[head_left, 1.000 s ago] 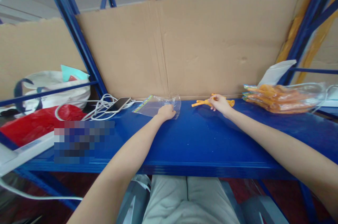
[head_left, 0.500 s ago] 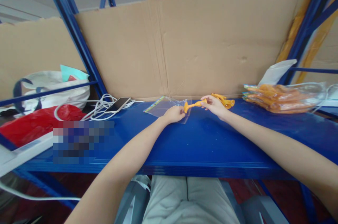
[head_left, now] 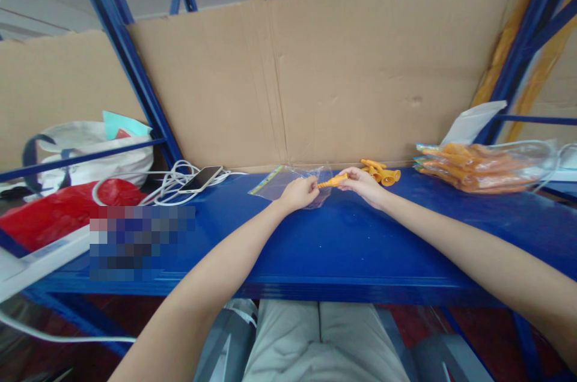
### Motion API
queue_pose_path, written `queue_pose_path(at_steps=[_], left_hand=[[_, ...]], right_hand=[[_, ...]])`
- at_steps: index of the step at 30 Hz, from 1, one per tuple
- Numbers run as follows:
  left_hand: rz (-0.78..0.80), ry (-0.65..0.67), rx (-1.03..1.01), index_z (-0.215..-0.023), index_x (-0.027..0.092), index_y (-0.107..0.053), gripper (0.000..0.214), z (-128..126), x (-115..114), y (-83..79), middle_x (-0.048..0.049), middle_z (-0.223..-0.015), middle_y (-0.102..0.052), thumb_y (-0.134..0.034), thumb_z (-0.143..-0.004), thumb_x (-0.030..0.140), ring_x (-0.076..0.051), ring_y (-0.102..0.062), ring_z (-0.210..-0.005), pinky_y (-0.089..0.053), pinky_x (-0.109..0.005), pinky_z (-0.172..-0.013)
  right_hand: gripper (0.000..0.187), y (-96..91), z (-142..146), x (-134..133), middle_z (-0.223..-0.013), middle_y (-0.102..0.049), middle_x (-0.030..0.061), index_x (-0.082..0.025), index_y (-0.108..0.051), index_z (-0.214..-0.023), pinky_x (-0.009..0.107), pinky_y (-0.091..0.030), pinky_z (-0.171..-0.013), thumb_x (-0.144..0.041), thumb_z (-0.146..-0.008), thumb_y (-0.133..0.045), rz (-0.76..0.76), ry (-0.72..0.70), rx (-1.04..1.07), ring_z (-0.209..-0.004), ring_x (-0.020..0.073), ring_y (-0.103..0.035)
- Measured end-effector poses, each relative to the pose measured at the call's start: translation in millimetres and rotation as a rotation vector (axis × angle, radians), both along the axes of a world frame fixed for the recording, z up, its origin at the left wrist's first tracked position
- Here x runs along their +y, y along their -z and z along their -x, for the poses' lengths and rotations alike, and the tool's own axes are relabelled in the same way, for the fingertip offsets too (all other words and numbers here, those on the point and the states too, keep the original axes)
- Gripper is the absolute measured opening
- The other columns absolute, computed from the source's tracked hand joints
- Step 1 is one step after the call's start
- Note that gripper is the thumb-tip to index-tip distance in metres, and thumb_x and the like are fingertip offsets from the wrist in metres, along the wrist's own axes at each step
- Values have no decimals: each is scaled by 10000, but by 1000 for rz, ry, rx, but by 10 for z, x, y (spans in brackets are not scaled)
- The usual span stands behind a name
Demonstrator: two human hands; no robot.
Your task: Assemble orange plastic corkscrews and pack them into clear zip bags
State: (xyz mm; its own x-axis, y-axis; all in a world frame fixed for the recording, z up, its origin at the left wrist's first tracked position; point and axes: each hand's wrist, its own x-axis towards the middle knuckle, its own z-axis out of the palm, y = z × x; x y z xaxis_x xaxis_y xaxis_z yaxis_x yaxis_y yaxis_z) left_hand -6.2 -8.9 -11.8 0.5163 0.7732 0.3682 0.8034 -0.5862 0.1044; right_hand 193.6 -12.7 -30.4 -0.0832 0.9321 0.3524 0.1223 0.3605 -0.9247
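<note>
Above the blue tabletop [head_left: 342,244], my left hand [head_left: 299,193] is closed on the left end of an orange plastic piece [head_left: 332,181] with a ribbed shaft and a wider right part. The fingers of my right hand [head_left: 364,186] pinch that wider part. My fingers cover both ends of the piece. A clear plastic bag [head_left: 276,185] with a colourful header strip lies flat, partly under my left hand. Just behind my right hand is a small pile of orange plastic pieces [head_left: 388,177] with flared ends.
Clear bags of orange pieces [head_left: 484,170] are stacked at the right. Left on the table are a phone [head_left: 202,179], white cables [head_left: 174,181] and a red plastic bag [head_left: 67,208]. A cardboard sheet [head_left: 351,69] stands along the back between blue posts.
The flared left end of the orange piece, visible before, is now hidden in my left hand. More of the wider right part shows, and my right hand has shifted slightly left and down.
</note>
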Motion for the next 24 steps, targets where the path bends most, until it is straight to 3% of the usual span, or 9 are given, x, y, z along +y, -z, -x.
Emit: queue_pose_path(at_steps=[6, 12, 15, 20, 24], left_hand=[[-37, 51, 13, -895, 179, -581, 175, -37, -26, 31, -35, -740, -657, -423, -850, 238, -174, -624, -694, -425, -257, -636], [-44, 64, 10, -932, 186, -582, 188, -32, -39, 35, -33, -754, -667, -416, -868, 247, -176, -633, -715, -441, -259, -663], [-50, 52, 3, -948, 183, -592, 207, -31, -56, 12, -44, -781, -679, -410, -882, 258, -184, -643, -742, -452, -266, -681], [-96, -93, 29, -948, 177, -621, 286, 39, 9, -48, -81, -893, -697, -366, -909, 300, -212, -655, -871, -472, -291, -763], [-80, -339, 72, -988, 170, -630, 292, 229, 153, -74, -117, -978, -690, -379, -888, 283, -238, -648, -965, -479, -312, -815]], right_hand=[[211, 75, 40, 23, -861, -682, 35, -187, -549, -877, 342, -527, -803, -215, -695, -651, -81, -87, -117, -785, 142, -656], [195, 47, 53, -98, -970, -687, 67, -198, -612, -922, 394, -486, -873, -264, -740, -636, -500, -47, -613, -920, 210, -643], [241, 21, 84, -170, -1024, -685, 81, -200, -623, -1005, 385, -483, -867, -262, -772, -611, -572, -85, -796, -948, 227, -642], [271, 33, 80, -157, -1034, -684, 86, -194, -620, -1060, 374, -490, -827, -271, -803, -574, -581, -93, -865, -924, 229, -643], [249, 45, 41, -121, -994, -686, 82, -190, -625, -1040, 358, -491, -799, -266, -812, -557, -576, -76, -869, -895, 217, -639]])
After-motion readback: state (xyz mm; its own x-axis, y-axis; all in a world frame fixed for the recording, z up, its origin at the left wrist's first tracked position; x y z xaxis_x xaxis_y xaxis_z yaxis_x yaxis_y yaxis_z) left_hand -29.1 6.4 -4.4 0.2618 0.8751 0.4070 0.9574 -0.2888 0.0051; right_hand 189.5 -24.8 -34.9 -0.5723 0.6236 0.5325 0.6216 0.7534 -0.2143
